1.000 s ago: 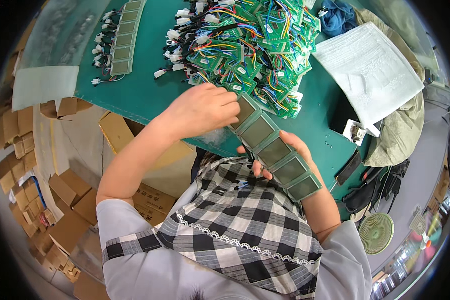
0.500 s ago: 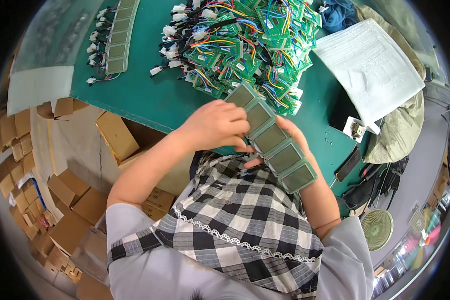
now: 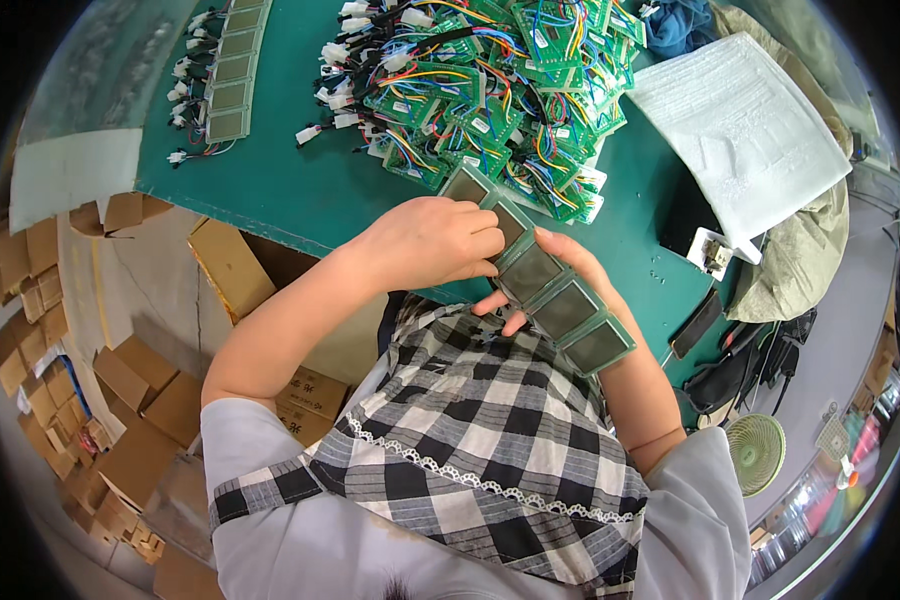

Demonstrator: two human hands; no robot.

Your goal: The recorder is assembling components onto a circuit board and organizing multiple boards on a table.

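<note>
A slanting row of several joined display modules [image 3: 568, 308], with grey screens and pale green rims, is held above my lap at the table's front edge. My right hand [image 3: 582, 265] supports it from beneath, its thumb along the right side and two fingertips showing past the left side. With fingers curled, my left hand [image 3: 432, 240] rests against the upper left side of the row. Whatever those fingers pinch is hidden. Just beyond the row lies a heap of green circuit boards [image 3: 480, 125] with coloured wires and white connectors.
A second row of display modules [image 3: 232, 85], with wired connectors, lies at the far left of the green table [image 3: 300, 190]. On the right are white foam sheeting [image 3: 745, 130], a black phone-like slab [image 3: 696, 324] and a green fan [image 3: 755, 455]. Cardboard boxes [image 3: 150, 455] stand at lower left.
The held row has shifted slightly, its upper end moving left, and its screens look darker. My left hand stays curled at its side; fingers of my right hand beneath have moved a little.
</note>
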